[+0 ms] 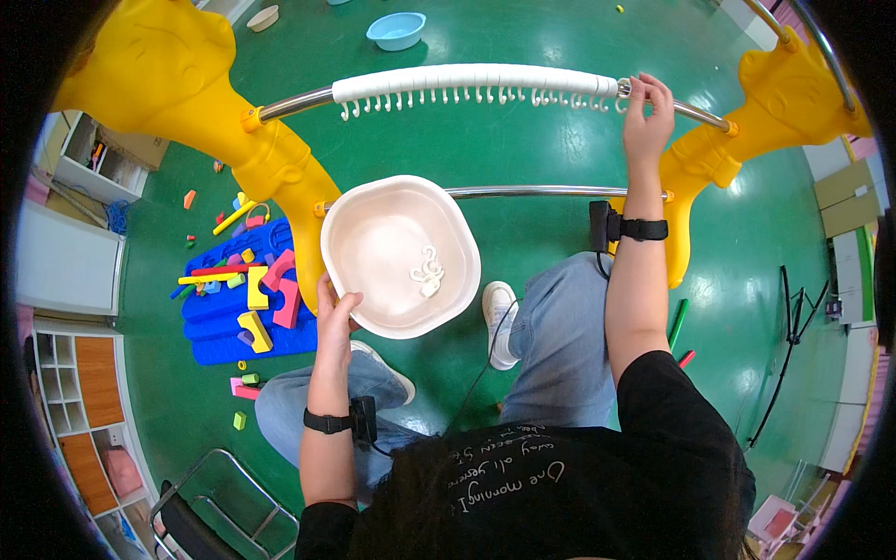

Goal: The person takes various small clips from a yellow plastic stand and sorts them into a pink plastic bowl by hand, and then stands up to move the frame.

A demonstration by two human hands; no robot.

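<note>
My left hand (334,315) grips the near left rim of a white plastic basin (369,233), thumb over the edge. A few loose white hook rings (427,278) lie in a small heap inside it. My right hand (651,117) is raised to the upper metal rail (702,114), its fingers pinched round a white hook ring (623,91) that sits on the rail. To the left of those fingers, a long row of white hook rings (476,78) is packed side by side along the rail, their hooks hanging down. The fingertips partly hide the ring they hold.
Yellow animal-shaped posts (280,154) carry the upper rail and a lower metal bar (551,191). Coloured foam blocks (257,287) lie on a blue mat (210,322) at left. A blue basin (397,32) stands on the floor beyond. A folding chair (224,504) is at lower left.
</note>
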